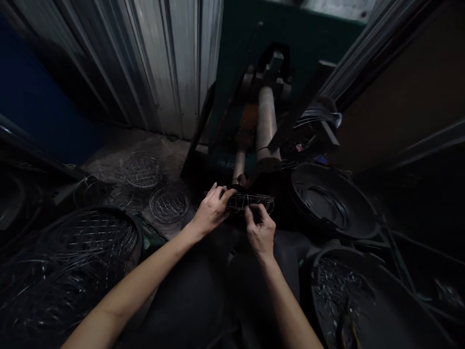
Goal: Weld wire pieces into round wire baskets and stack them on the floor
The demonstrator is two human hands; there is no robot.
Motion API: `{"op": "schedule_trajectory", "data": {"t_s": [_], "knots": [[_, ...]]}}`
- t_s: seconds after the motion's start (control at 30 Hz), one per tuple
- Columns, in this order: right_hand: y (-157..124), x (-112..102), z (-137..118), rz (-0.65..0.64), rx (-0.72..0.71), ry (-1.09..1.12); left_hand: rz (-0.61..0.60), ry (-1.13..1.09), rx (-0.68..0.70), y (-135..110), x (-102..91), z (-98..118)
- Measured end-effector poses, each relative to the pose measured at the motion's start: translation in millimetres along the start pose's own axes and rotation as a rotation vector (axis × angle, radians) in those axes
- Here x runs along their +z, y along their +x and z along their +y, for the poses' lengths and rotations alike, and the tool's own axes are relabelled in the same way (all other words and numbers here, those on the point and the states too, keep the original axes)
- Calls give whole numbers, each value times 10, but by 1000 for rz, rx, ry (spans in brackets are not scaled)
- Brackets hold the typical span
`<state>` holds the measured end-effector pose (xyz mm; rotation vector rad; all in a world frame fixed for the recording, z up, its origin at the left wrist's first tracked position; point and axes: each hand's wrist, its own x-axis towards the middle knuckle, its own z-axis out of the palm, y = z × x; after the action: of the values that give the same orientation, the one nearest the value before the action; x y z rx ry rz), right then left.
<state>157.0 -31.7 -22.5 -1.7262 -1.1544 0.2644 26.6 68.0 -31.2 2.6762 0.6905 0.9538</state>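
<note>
A small wire rack [259,199] of thin metal rods is held out in front of me, just below the tip of a machine's lower arm [239,167]. My left hand [213,209] grips its left end, thumb and fingers closed on the wire. Close to the rack's near side, my right hand [260,228] is closed in a pinch. Something thin and upright seems to stand at its fingertips, too small and dark to name. The rack's left end is partly hidden behind my left fingers.
Round wire grids [169,204] lie on the floor at left, near a tub [136,237] heaped with wire pieces. At right stand a round tray [363,218] with wire rings and a tub [392,310] with small metal parts. A thick roller arm [267,121] juts from the green machine.
</note>
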Motion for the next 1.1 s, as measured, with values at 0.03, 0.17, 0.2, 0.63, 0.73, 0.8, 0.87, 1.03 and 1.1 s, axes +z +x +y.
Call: {"op": "schedule_trajectory", "data": {"t_s": [0.03,0.17,0.2,0.63,0.73,0.8,0.87,1.03,1.1], "knots": [[18,14,6,9,-18,5,9,3,3,13,-4,-11],[79,53,29,26,-72,22,28,16,6,60,-24,-47],[93,59,34,25,-75,25,28,21,7,71,-27,-56],[164,127,123,31,-79,44,82,118,51,108,76,-171],[155,135,116,49,-84,27,119,142,52,96,110,-163],[158,157,109,61,-65,44,156,157,37,97,141,-161],[164,189,93,60,-35,64,175,169,34,105,165,-163],[44,37,13,73,34,106,106,153,44,118,104,-173],[-141,-269,58,127,98,65,59,117,30,94,21,-150]]}}
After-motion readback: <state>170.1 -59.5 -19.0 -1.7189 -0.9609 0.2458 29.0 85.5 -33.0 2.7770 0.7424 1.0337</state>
